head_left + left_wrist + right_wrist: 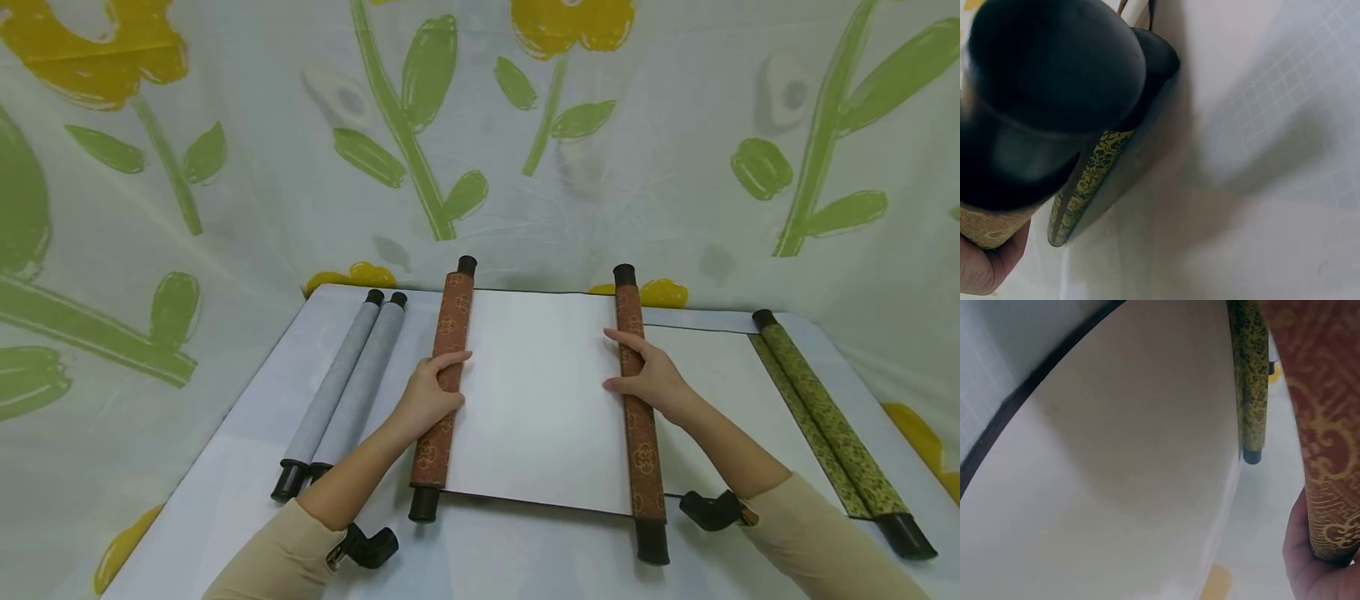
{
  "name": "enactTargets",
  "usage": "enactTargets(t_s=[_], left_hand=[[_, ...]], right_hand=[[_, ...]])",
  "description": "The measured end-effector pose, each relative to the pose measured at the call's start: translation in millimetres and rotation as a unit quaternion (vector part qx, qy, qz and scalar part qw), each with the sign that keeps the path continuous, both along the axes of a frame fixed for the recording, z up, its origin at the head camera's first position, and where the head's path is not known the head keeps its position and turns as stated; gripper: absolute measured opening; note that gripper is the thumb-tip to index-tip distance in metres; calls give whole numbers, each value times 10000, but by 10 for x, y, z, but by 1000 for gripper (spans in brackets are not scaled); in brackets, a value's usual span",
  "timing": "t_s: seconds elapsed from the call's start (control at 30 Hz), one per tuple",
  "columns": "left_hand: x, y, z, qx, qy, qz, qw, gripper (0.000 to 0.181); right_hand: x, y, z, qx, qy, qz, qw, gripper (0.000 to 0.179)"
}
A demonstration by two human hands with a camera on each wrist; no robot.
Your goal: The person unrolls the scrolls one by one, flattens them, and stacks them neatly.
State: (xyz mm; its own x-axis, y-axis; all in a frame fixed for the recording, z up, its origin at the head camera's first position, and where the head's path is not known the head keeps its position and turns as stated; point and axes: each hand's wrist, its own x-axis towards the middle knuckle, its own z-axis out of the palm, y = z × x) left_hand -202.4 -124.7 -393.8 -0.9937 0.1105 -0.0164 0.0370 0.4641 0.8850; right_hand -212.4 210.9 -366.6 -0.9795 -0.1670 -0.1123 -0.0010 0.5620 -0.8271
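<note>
A hanging scroll with red-brown floral brocade ends is held partly unrolled, its blank white sheet [540, 400] spread between two rolled ends. My left hand [431, 396] grips the left roll [455, 312], thumb and forefinger reaching onto its inner side. Around the right roll [643, 458] my right hand [648, 375] curls, fingertips at the sheet's edge. Black knobs cap both rolls; one knob [1054, 75] looms large in the left wrist view. In the right wrist view, red-gold brocade [1329, 425] rests in the hand [1316, 569].
Right of it lies a green-and-gold scroll [832, 408], partly unrolled, its white sheet [712, 392] running behind my right arm. A grey scroll [367, 367] with paired rolls lies at the left. Behind the pale table [225, 500] hangs a flower-printed cloth [262, 167].
</note>
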Motion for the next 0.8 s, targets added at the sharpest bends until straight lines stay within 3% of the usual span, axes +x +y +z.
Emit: enactTargets(t_s=[0.1,0.33,0.8], left_hand=[[7,-7,15,-37,70,-56,10000,64],[17,-14,59,-659,290,-161,9973,51],[-11,-74,-10,-255,-60,-38,9997,62]], right_hand=[[17,2,31,-69,27,56,10000,81],[39,14,71,-159,37,155,9997,81],[45,158,40,-196,-89,0,9998,78]])
